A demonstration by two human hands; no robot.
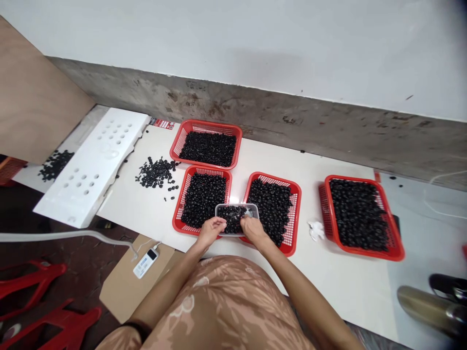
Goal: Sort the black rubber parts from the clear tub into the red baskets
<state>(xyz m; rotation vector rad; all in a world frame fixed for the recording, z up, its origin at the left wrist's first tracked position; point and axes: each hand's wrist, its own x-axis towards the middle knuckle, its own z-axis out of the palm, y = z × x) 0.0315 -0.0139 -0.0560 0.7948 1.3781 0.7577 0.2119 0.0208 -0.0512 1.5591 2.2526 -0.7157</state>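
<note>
A clear plastic container (pixel 254 212) of small black parts rests across the near ends of two red baskets. Above its left edge is my left hand (pixel 210 231), thumb and fingers pinched together; what lies between them is too small to make out. My right hand (pixel 252 229) dips its curled fingers into the container's right side, and its fingertips are hidden among the parts. To the left is one red basket (pixel 177 224) filled with black ring-like pieces, to the right another red basket (pixel 298 204) with similar pieces.
Behind stands a third red basket (pixel 239 146) of black parts; a fuller one (pixel 396 243) is far right, beside crumpled white tissue (pixel 315 231). Loose black parts (pixel 156 172) lie left, near a white perforated panel (pixel 91 165). A white device (pixel 145 263) sits on cardboard (pixel 120 289).
</note>
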